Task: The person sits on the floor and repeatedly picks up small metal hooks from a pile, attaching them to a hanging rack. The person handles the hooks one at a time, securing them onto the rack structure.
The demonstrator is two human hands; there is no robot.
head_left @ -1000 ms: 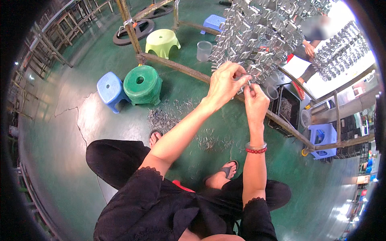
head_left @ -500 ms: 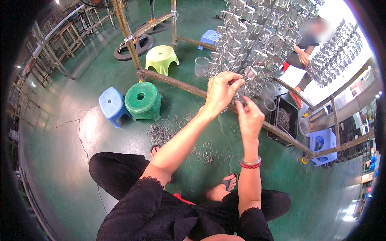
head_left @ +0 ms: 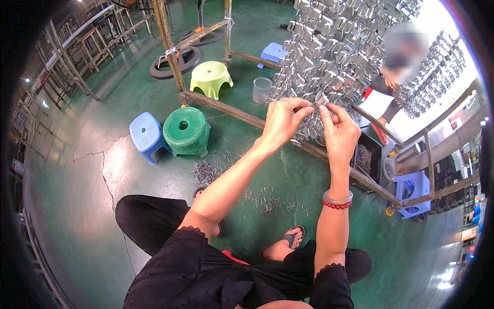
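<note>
In front of me hangs a dense cluster of small bent metal parts [head_left: 334, 56], silver and hooked in rows. My left hand [head_left: 285, 119] is at its lower edge, thumb and forefinger pinched together on something too small to make out. Close beside it, my right hand [head_left: 340, 131] also pinches at the lower parts, its thumb and bent fingers together. Whatever lies between the fingertips is hidden or too fine to name. A silvery bangle and a red bead bracelet [head_left: 337, 204] circle my right wrist.
A wooden frame bar [head_left: 226, 109] crosses before me. Left stand a green stool [head_left: 188, 135], a blue stool [head_left: 146, 135] and a lime stool [head_left: 211, 77]. Loose metal bits [head_left: 205, 172] lie on the floor. A clear cup [head_left: 261, 90], black crate [head_left: 368, 159] and another person [head_left: 393, 77] are beyond.
My right hand has moved up and right, from below the left hand to beside it, and its fingers have closed into a pinch. The left hand stays at the parts.
</note>
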